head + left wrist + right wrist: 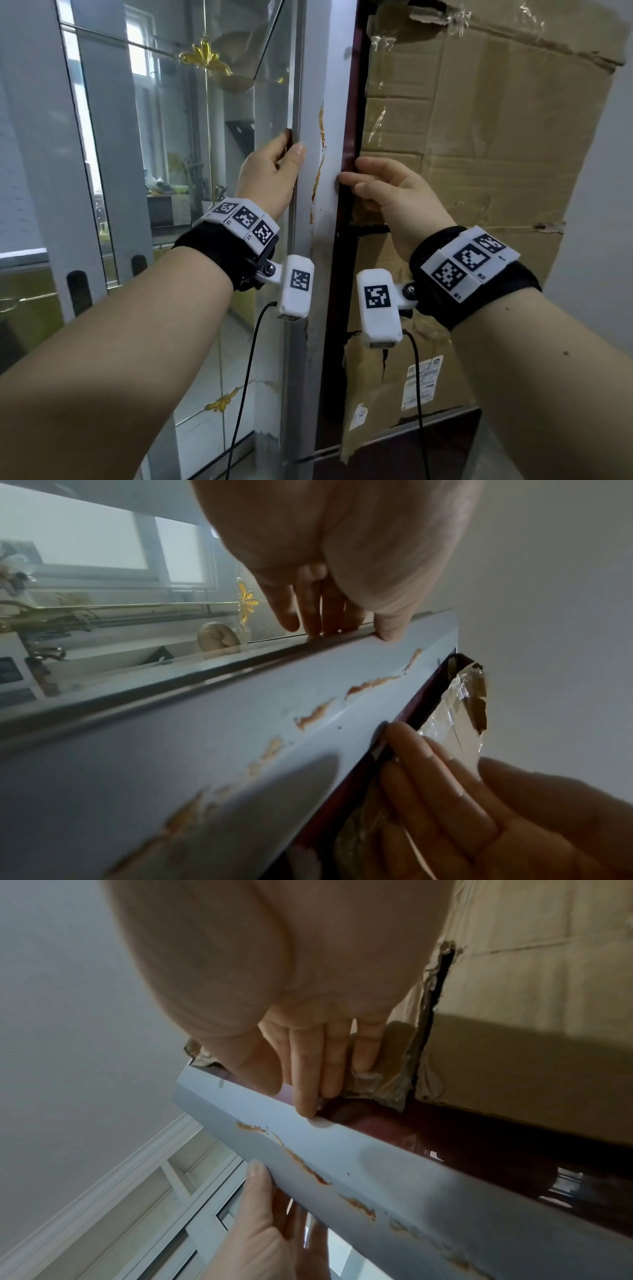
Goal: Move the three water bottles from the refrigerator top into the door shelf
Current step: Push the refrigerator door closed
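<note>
Head view, left hand (270,171) gripping the left edge of a rust-streaked white door edge (325,113), fingers curled behind it, right hand (394,195) with fingers hooked into the seam beside the cardboard-covered refrigerator front (479,137), water bottles out of sight.

The refrigerator door (330,102) stands upright, pale edge rust-chipped, face dark red.
</note>
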